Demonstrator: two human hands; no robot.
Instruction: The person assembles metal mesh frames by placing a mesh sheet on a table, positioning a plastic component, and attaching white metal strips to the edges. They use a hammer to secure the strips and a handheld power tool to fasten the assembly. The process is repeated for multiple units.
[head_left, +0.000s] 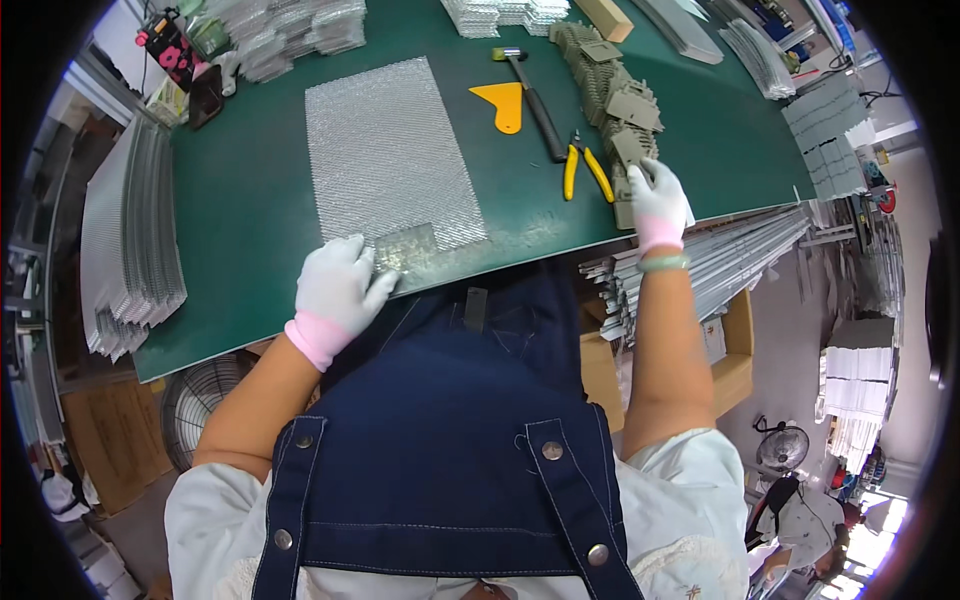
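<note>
Silver mesh forms the sheet (390,150) in front of you; it lies flat on the green table (240,200), slightly left of centre, with its near edge toward your body.

Left hand (338,285): gloved in white with a pink cuff, it is at the near left corner of the sheet. Your thumb stands apart from the fingers, and the fingertips reach the corner. A darker rectangular patch (405,255) shows at the near edge of the sheet, just beside this hand; you cannot tell whether it is a cut-out or a separate piece.

Right hand (658,205): gloved alike, with a pale green bracelet (664,263) at the wrist, it is at the near end of a long row of olive-grey pieces (608,95). Your fingers reach the pieces; whether they are clamped on one cannot be told from this view.

Between the sheet and the row, locate three tools. The yellow scraper (508,108) lies nearest the sheet. The hammer (541,115), with a dark handle, lies just beside it. The pliers (571,175), with yellow handles spread apart, lie between the hammer's handle end and your right hand.

At the left edge of the table, note a tall stack of mesh panels (130,240). Below the right edge, metal strips (710,265) lie bundled together.
</note>
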